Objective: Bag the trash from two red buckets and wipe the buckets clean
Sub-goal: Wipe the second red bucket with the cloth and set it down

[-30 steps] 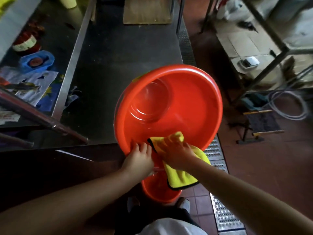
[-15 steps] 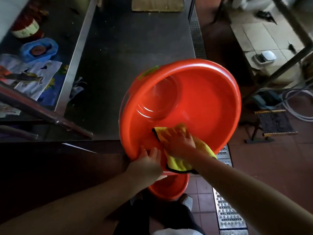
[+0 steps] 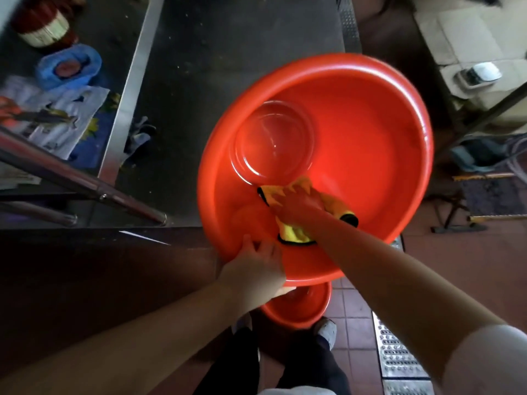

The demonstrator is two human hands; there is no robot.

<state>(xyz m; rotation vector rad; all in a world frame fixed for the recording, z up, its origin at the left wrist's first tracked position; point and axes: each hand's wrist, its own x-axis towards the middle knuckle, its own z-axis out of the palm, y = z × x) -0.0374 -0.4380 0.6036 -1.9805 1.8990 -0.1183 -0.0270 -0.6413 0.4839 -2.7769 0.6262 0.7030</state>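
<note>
Risk comes mostly from the tilt: the large red bucket (image 3: 356, 132) is held up on its side over the edge of the dark worktop (image 3: 228, 67), with only the left hand (image 3: 253, 269) curled on its near rim. The right hand (image 3: 296, 203), fingers spread flat, presses a yellow cloth (image 3: 293, 232) on the inner wall. Strong pushing could make the rim slip from the left hand. A second red bucket (image 3: 299, 309) stands on the floor below.
</note>
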